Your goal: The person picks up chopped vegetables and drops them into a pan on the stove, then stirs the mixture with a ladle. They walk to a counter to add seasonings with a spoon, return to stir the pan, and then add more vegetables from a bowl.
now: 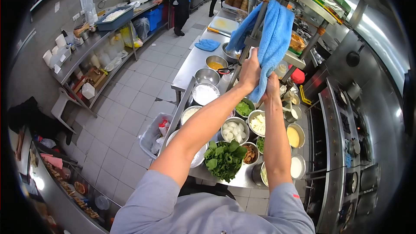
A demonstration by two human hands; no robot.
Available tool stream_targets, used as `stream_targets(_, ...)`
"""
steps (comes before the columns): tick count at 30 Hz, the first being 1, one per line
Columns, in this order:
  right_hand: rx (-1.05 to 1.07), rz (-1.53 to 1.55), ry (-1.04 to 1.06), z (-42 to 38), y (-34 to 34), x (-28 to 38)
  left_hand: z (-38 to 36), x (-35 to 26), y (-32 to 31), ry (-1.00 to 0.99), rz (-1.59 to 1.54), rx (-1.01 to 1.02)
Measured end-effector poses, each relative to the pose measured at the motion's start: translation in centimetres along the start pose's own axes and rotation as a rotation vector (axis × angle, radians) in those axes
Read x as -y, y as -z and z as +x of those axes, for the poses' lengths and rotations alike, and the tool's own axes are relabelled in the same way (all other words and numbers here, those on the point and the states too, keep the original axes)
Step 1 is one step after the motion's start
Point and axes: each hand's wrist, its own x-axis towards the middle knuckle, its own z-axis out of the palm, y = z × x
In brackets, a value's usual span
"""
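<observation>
A blue towel [277, 32] hangs over the metal frame of a raised shelf above the counter. My left hand [250, 73] is closed on the towel's near edge, beside a metal post. Lower and to the right, my right hand [272, 86] is closed around the hanging part, its fingers partly hidden by the cloth. Below my arms stand metal bowls: one with white round pieces [234, 131], one with pale chopped pieces [257, 122], and one with green leaves [245, 107]. A large bunch of leafy greens [224, 160] lies at the counter's near end.
Another blue cloth [207, 45] and a cutting board [224, 25] lie farther along the steel counter [186, 70]. A grey bin [152, 136] stands on the floor at left. Stoves [342, 134] line the right side. Two people [180, 4] stand farther back.
</observation>
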Motion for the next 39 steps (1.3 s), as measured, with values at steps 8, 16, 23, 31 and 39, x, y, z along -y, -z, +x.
stream_targets(8,0.125,-0.851,0.27,-2.0,-2.0,5.2,-0.5,-2.3,1.1,-0.085,0.418,0.297)
stream_targets(16,0.197,-0.654,0.425,-0.3,-3.0,4.1,-4.0,-5.0,6.3,-0.023,0.166,0.121)
stream_targets(23,-0.045,-0.366,0.469,7.4,2.6,3.1,-13.7,-4.5,21.4,0.16,0.047,0.114)
stream_targets(31,-0.173,-0.847,0.769,7.3,1.7,2.4,-35.3,-0.5,46.9,0.482,0.148,-0.408)
stream_targets(39,-0.921,-2.325,0.455,4.9,-9.7,-0.9,-56.6,-3.7,58.3,0.869,0.266,-0.803)
